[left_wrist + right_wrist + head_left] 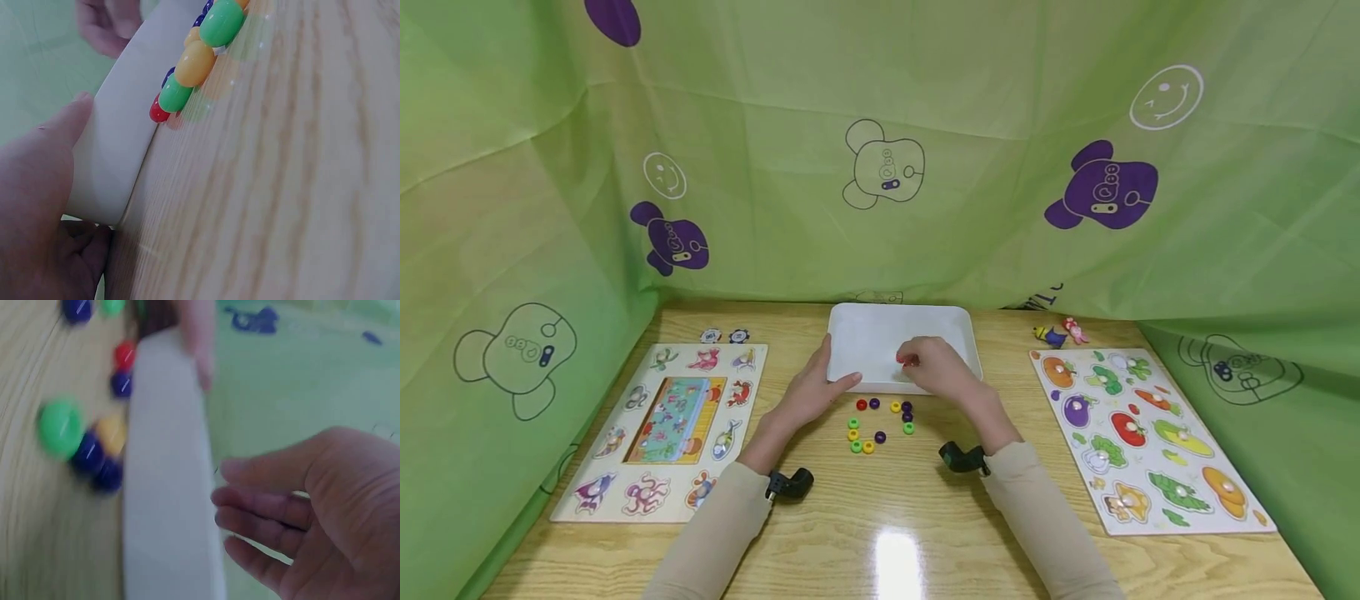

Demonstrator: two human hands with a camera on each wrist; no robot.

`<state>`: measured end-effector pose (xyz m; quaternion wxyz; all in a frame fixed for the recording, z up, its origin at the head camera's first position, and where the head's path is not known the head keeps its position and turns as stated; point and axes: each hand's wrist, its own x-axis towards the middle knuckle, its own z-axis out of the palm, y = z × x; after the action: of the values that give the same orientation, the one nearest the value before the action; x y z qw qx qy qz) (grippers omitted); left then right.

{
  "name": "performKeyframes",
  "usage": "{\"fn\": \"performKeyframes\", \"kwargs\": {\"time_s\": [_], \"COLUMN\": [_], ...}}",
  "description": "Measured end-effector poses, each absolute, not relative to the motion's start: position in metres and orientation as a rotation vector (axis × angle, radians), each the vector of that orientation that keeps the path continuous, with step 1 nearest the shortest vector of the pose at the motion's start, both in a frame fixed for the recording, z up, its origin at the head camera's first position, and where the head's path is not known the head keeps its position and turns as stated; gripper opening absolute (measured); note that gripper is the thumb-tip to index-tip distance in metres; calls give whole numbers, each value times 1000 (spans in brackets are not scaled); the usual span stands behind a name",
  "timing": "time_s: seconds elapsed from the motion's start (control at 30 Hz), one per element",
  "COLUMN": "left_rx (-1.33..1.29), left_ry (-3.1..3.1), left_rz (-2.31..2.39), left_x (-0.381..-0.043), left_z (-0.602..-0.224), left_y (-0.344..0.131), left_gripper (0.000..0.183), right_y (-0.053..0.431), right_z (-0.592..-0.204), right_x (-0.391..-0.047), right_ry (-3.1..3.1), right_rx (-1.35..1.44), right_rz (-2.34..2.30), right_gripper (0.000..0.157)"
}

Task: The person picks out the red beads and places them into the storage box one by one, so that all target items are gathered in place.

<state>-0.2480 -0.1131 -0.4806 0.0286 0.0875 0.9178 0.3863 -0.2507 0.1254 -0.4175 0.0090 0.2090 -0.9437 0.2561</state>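
Note:
My left hand point(812, 385) holds the near left corner of a white tray point(861, 346); the thumb lies along its near wall in the left wrist view. Over the tray's near right part is my right hand point(934, 365), fingers bent. A small red spot shows by its fingertips in the head view, too small to make out. In the right wrist view, a gap parts the thumb from the relaxed fingers point(262, 522), and no bead shows there. Several beads lie in front of the tray, among them a red bead point(861, 404), a yellow bead point(868, 447) and a green bead point(909, 428).
A sea-animal puzzle board point(640, 400) lies at left, with two round chips point(739, 336) behind it. At right lies a vegetable puzzle board point(1138, 442), with small figures point(1051, 337) behind it. A green cloth point(790, 208) hangs round the table's back and sides.

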Motion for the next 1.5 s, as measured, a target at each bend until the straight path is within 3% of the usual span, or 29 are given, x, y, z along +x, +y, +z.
{"fn": "performKeyframes", "kwargs": {"time_s": [0.27, 0.5, 0.87, 1.27, 1.5], "left_rx": [293, 330, 314, 291, 301], "left_ry": [2845, 2876, 2871, 2868, 2863], "left_rz": [1186, 1146, 1166, 1161, 1182], "left_x": [-247, -247, -247, -245, -246], "left_z": [-479, -479, -480, -481, -480], "left_y": [-115, -116, -113, -115, -115], "left_gripper": [102, 105, 103, 100, 104], "right_y": [93, 72, 64, 65, 78], "right_z": [-405, -421, -435, -440, -418], "right_x": [-224, -212, -203, -204, -210], "right_ry": [-2938, -2871, -2797, -2886, -2896], "right_rx": [954, 1191, 1244, 1243, 1169], "right_rz": [893, 592, 247, 361, 506], "right_gripper": [16, 15, 8, 16, 16]}}
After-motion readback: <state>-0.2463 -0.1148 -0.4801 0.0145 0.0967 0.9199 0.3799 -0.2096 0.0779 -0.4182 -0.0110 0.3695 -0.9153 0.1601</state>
